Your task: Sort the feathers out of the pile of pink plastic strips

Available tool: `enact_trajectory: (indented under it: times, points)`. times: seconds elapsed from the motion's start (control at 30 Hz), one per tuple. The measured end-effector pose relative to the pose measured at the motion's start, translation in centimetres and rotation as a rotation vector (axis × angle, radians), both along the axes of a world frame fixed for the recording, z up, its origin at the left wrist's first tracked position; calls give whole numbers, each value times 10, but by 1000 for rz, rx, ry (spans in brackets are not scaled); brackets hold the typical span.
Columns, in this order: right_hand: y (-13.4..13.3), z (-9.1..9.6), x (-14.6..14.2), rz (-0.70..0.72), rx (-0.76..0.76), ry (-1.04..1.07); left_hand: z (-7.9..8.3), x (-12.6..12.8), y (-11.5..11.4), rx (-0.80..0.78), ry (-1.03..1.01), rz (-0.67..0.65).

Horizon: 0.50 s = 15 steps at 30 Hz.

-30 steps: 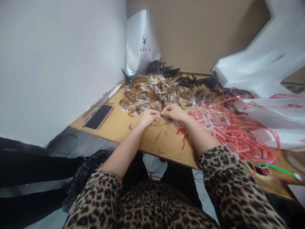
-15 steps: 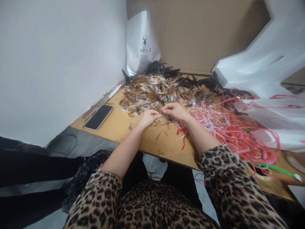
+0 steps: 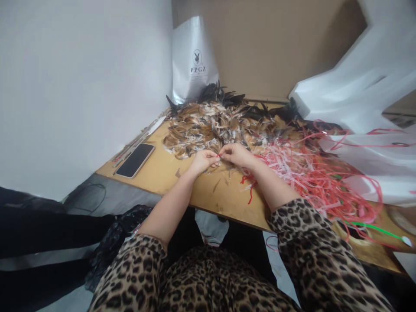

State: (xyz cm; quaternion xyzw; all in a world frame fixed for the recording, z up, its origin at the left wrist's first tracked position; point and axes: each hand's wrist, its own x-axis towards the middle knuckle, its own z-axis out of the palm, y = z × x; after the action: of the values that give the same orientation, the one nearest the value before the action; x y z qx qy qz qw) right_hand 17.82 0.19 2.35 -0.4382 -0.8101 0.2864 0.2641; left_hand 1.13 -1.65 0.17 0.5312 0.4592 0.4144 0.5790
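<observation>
Fingertips of my left hand (image 3: 204, 161) and my right hand (image 3: 236, 155) meet over the front of the table. Both are closed in a pinch on a small bit of red string (image 3: 219, 155) held between them. Whether a feather is pinched with it is too small to tell. Just beyond my hands spreads a heap of brown and white feathers (image 3: 198, 128), with black feathers (image 3: 214, 92) along its back. To the right of my right forearm lies a tangle of red and pink strings (image 3: 312, 173). A few short red strings (image 3: 249, 184) lie beside that forearm.
A phone (image 3: 135, 160) lies at the table's left side, beside the wall. A silver-white bag (image 3: 195, 60) stands at the back. White plastic sheeting (image 3: 344, 91) hangs at right. A green strip (image 3: 378, 229) crosses a roll near the right edge. Another person's dark-clothed legs (image 3: 48, 234) show at left.
My right hand has shifted down slightly, its fingertips closer to those of my left hand. The left hand has hardly moved, and both still pinch the red string.
</observation>
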Motion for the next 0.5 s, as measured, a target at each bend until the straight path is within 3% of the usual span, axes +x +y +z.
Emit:
enact_trajectory:
  times: [0.3,0.5]
  points:
    - [2,7,5,24,-114,64,-2,-2,3,-16,-47,16]
    - [2,6,6,47,-86,107,0,-2,2,-14,-50,5]
